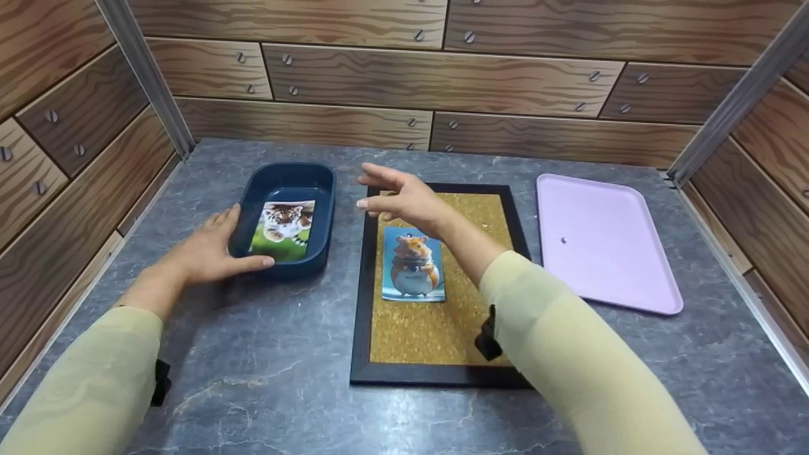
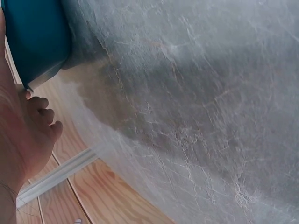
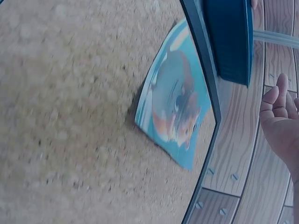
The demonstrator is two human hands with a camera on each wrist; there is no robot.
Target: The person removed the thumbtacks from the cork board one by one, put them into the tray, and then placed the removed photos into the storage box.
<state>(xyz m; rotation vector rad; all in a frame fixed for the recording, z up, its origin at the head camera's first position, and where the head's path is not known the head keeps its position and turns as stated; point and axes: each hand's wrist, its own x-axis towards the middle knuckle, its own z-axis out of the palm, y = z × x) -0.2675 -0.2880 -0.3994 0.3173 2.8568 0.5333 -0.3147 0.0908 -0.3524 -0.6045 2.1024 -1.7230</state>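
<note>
My left hand (image 1: 208,249) rests against the near left corner of a dark blue plastic bin (image 1: 327,221), its fingers along the outer side and its thumb at the front rim. A tiger picture card (image 1: 287,227) lies inside the bin. My right hand (image 1: 407,199) hovers over the upper left of a black-framed corkboard (image 1: 430,335), fingers extended towards the bin and holding nothing visible. Below that hand, on the cork, is a hamster picture card (image 1: 414,272); in the right wrist view the hamster card (image 3: 175,102) has its edges lifted.
A lilac tray (image 1: 613,253) lies right of the corkboard, with a small metallic piece (image 1: 564,240) on it. The grey marbled table (image 1: 265,366) is bounded by wood-patterned walls (image 1: 354,129) at the back and sides.
</note>
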